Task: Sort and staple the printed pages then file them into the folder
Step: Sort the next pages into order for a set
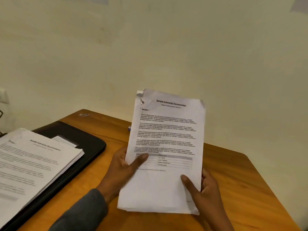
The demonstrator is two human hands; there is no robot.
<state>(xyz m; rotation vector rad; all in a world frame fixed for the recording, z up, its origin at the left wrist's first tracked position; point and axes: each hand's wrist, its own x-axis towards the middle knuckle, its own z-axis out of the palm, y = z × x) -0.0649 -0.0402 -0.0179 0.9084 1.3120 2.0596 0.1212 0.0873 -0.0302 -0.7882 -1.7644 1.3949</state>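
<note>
Left hand (122,165) and right hand (209,189) pinch white printed paper sheaf (166,139), long axis 12–6 o'clock; black flat folder (88,142) at 9 o'clock, left hand nearer

Plain cream wall (166,47), wooden table (241,180) w/ rounded corners, dim warm light

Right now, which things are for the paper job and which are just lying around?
For the job: held pages, in left hand and right hand; paper stack; black folder.
Just lying about: small object on the table, too blurred to tell; white wall plate.
</note>
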